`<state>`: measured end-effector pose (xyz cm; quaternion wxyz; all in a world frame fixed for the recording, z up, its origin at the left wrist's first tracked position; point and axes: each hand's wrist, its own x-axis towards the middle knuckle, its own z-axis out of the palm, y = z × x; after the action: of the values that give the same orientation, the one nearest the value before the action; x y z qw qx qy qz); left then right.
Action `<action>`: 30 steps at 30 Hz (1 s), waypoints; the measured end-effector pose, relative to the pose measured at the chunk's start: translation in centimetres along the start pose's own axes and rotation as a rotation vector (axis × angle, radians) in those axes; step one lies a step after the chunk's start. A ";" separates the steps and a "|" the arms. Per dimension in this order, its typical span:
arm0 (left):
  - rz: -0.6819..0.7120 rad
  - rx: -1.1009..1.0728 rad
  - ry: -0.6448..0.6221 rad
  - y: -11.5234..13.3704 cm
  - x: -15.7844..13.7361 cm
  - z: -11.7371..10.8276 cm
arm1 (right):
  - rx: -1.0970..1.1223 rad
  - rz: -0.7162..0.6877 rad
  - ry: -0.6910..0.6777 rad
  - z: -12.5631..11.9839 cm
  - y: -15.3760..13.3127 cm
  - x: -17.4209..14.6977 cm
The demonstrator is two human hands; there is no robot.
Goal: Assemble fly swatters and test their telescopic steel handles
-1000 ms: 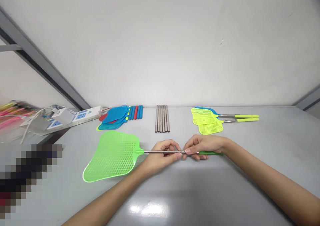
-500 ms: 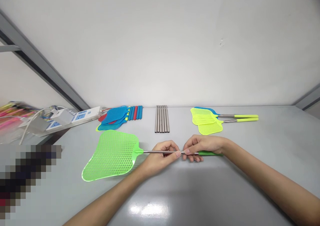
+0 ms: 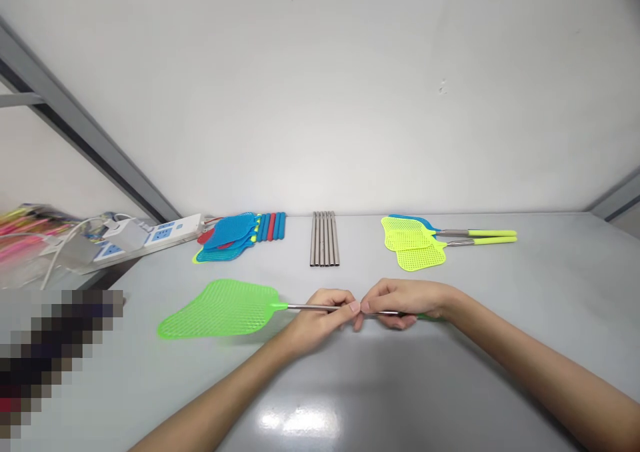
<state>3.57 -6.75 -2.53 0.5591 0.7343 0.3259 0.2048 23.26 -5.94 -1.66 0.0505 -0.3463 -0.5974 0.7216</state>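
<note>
A green fly swatter (image 3: 225, 311) lies across the view above the table, its mesh head at the left and tilted so that it looks narrow. My left hand (image 3: 327, 315) pinches its metal rod between thumb and fingers. Close beside it, my right hand (image 3: 400, 302) is closed on the same rod, nearer the green handle, which the palm mostly hides. The fingertips of both hands meet near the middle of the rod, covering that part of it.
Behind my hands several metal tubes (image 3: 324, 239) lie side by side. Fly swatters with yellow handles (image 3: 493, 241) rest at the back right. Blue and red swatter heads (image 3: 227, 235) and handles (image 3: 271, 226) lie back left, near a power strip (image 3: 173, 231). A wall stands behind the table.
The swatter's head has turned about its rod and now looks flatter. My right hand has shifted slightly left, up against my left fingertips, covering the joint on the rod.
</note>
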 end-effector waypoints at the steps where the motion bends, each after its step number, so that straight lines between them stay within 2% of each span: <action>1: -0.001 -0.015 -0.002 0.0 0.0 0.0 | 0.002 -0.004 0.009 0.0 0.0 0.0; 11: -0.058 -0.180 0.020 -0.9 0.2 0.0 | 0.183 -0.077 0.053 0.6 0.1 0.6; 30: -0.042 -0.211 0.014 -0.9 0.4 -0.1 | 0.139 -0.086 0.026 0.3 0.2 0.7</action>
<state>3.56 -6.29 -3.39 0.6351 0.6631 0.3217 0.2311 22.68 -5.89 -2.11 0.1131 -0.3252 -0.5595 0.7540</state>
